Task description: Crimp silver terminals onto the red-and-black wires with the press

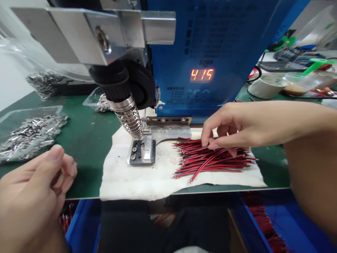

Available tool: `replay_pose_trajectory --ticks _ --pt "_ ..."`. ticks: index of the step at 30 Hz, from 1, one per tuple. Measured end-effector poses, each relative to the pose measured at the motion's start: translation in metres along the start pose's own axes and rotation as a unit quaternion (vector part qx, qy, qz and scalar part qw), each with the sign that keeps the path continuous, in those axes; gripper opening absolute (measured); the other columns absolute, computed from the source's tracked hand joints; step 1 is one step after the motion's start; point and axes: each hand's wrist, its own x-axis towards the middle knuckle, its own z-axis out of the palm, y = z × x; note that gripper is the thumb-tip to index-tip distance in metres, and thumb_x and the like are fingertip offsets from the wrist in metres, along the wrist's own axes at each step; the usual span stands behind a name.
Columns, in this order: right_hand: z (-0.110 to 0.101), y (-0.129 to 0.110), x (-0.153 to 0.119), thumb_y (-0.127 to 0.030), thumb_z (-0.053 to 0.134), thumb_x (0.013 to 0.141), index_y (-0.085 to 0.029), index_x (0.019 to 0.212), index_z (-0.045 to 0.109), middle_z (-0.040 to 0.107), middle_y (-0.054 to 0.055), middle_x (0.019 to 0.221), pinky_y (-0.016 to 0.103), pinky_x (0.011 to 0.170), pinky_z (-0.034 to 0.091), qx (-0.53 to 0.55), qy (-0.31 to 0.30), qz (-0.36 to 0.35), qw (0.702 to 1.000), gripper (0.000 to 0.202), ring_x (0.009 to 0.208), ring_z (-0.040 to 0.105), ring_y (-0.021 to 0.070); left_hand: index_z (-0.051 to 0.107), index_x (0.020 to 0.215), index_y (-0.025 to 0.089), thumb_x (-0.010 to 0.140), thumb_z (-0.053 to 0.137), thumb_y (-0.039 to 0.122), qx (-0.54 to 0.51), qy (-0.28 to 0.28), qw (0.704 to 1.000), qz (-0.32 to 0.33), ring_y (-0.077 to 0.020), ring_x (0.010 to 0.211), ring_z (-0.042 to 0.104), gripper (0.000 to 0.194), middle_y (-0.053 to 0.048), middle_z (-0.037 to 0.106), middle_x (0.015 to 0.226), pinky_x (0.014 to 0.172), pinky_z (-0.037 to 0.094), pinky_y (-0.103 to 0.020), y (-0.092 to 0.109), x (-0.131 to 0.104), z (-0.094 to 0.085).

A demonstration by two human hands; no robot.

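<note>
My right hand point(231, 128) reaches over a pile of short red and black wires point(216, 160), thumb and index finger pinched together at a wire on top. On the left, my left hand point(44, 179) is curled closed beside a clear bag of shiny metal pieces point(31, 133); whatever its fingers may hold is hidden. Between the hands, a hot-air nozzle point(127, 117) with a perforated metal sleeve points down at a small black block point(142, 151) with a metal fixture on it. The wires lie on a white cloth point(123, 184).
Behind the cloth stands a blue machine point(221, 42) with a lit red display reading 415. Another bag of metal pieces point(101, 102) lies behind the nozzle. Blue bins point(84, 218) with wires sit below the table edge. A white cup point(267, 86) stands at right.
</note>
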Motion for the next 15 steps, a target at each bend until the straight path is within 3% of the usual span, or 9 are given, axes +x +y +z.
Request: replay_pose_trajectory --ticks 7,15 --pt "-0.0023 -0.0026 0.0007 -0.043 0.063 0.087 -0.022 0.096 0.073 0.071 0.0 0.065 0.022 0.048 0.047 0.034 -0.071 0.056 0.995 0.025 0.054 0.064 0.0159 0.057 0.054 0.014 0.075 0.076 0.035 -0.004 0.009 0.999 -0.039 -0.0049 0.041 0.036 0.035 0.004 0.04 0.043 0.045 0.032 -0.02 0.0008 -0.0012 0.0005" --pt "-0.0037 -0.0016 0.0005 -0.042 0.064 0.085 -0.022 0.094 0.074 0.071 0.0 0.069 0.022 0.05 0.044 0.022 -0.05 0.05 0.997 0.024 0.056 0.062 0.0145 0.056 0.053 0.015 0.076 0.076 0.036 -0.009 0.001 0.999 -0.033 -0.0051 0.042 0.037 0.038 0.003 0.042 0.044 0.048 0.034 -0.021 -0.0027 0.0009 -0.0019"
